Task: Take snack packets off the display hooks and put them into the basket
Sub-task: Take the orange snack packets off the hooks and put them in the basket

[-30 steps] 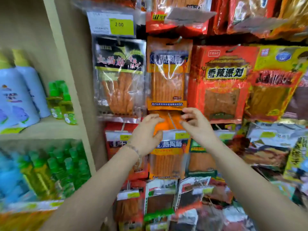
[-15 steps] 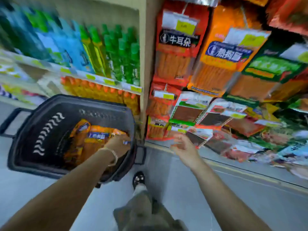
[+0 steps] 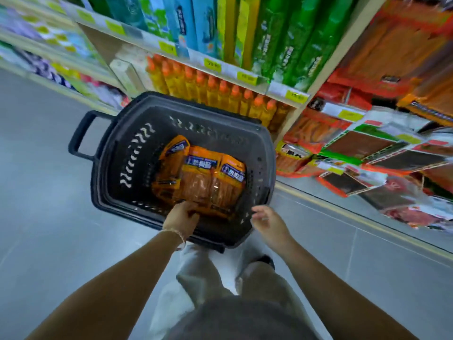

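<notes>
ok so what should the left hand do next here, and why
Probably the left hand should loosen its grip and lift out. It holds the near edge of the middle orange packet, which lies in the basket between two others, so it seems placed. The right hand hovers empty by the rim.

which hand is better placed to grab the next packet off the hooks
Right. The right hand is empty beside the rim of the dark grey plastic basket, nearer the hanging snack packets; the left hand is down inside, gripping an orange plastic snack packet.
</notes>
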A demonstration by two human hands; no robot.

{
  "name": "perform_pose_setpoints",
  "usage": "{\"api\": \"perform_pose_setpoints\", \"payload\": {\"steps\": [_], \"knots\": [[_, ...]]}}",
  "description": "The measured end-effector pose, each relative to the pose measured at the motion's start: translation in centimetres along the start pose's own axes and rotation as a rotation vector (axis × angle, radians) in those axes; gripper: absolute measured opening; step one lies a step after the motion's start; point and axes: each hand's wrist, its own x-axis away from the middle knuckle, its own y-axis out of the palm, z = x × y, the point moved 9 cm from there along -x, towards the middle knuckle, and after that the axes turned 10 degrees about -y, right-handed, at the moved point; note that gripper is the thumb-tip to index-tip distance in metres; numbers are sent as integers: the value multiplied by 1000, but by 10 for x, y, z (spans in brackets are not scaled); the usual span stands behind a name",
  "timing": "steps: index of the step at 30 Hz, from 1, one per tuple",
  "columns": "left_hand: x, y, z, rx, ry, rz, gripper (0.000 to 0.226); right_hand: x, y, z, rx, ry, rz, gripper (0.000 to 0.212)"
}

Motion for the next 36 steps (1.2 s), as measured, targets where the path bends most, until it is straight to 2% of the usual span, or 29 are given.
{"api": "perform_pose_setpoints", "payload": {"steps": [7,10,14,22,26,28,33,36], "knots": [[-64,-36,-35,-78,-11,-238,25,-67,72,-25,15,130,-116,25],[-99,-55,-59,-98,-75,-244,27,-95,104,-19,31,202,-193,25],[-142,-75,-88,-51,-182,-236,26,-135,137,-9,72,245,-212,30],[-197,-56,-109,155,-287,-314,21,-218,204,3,147,259,-246,27],[-205,-44,-122,238,-355,-337,24,-261,232,2,136,265,-160,48],[-208,-42,-127,236,-378,-359,24,-281,241,1,77,293,-100,50],[-219,-54,-129,340,-427,-263,25,-300,259,9,-197,384,26,26],[-216,-53,-132,336,-466,-275,27,-288,259,12,-354,429,104,11]]}}
